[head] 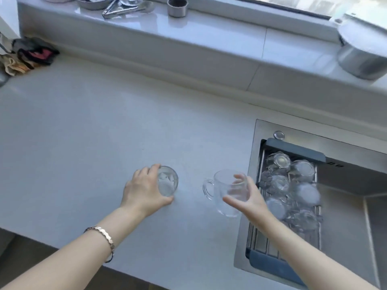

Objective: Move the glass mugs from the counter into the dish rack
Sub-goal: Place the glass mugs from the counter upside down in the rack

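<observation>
Two clear glass mugs are on the white counter (83,126). My left hand (144,191) wraps around the left mug (168,183), which stands on the counter. My right hand (249,199) grips the right mug (224,191), its handle pointing left; the mug looks tilted and slightly lifted near the sink edge. The dish rack (293,152), dark blue-grey framed with metal bars, sits over the left part of the steel sink and holds several glass mugs (293,185).
The steel sink basin (345,206) opens to the right of the rack. A raised window ledge (188,38) behind carries a metal cup (177,7), tongs (123,9) and bowls. A steel pot (362,57) stands at far right. Crumpled cloths (31,55) lie far left.
</observation>
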`<state>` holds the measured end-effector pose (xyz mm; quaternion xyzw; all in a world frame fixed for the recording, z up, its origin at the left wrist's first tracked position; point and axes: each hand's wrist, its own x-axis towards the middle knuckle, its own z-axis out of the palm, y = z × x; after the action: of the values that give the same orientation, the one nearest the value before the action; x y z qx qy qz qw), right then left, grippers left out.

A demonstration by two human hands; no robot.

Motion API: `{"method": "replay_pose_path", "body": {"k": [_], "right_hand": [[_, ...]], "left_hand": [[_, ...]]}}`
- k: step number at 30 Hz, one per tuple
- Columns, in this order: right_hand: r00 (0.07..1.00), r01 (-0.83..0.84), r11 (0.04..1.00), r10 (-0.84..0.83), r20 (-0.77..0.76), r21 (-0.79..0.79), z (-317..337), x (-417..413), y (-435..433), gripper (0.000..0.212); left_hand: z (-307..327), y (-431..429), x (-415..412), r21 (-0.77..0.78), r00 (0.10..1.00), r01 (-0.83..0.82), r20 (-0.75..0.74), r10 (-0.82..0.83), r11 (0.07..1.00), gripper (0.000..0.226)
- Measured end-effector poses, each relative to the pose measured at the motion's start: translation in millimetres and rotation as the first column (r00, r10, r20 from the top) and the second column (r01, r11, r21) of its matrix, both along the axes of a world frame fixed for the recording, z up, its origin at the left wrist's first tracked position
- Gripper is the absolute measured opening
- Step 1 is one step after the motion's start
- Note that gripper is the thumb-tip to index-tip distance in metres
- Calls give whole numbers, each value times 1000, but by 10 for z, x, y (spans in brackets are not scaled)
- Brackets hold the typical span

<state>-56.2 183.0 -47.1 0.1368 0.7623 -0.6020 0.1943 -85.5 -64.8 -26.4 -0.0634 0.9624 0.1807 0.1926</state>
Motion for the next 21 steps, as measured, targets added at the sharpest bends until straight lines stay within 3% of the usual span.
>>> {"method": "replay_pose_path", "body": {"k": [4, 7, 9, 11, 15, 18, 21], "right_hand": [[981, 141, 989, -145, 129, 38, 97, 614, 735, 66], [894, 310, 947, -260, 366, -86, 127, 1013, 1220, 81], [870, 333, 934, -253, 423, -126, 200, 1228, 1480, 79], [878, 277, 957, -214, 428, -89, 261, 1363, 1658, 84], [955, 67, 957, -142, 258, 281, 288, 1378, 1722, 72], [992, -113, 861, 74, 98, 495, 195, 1226, 1622, 69], [904, -404, 681, 398, 154, 611, 32, 1053, 1446, 64]], "left_hand": [[108, 546, 185, 59, 994, 108, -17, -107, 992, 86], [184, 986, 342, 104, 984, 174, -39, -171, 979, 84], [212, 1239, 450, 132, 979, 201, -49, -196, 971, 83], [229, 1439, 548, 154, 976, 219, -47, -214, 964, 83], [226, 1670, 706, 139, 970, 244, -44, -241, 960, 84], [227, 1704, 797, 118, 973, 232, -41, -229, 965, 85], [251, 1688, 868, 88, 976, 216, -48, -212, 972, 85]]}}
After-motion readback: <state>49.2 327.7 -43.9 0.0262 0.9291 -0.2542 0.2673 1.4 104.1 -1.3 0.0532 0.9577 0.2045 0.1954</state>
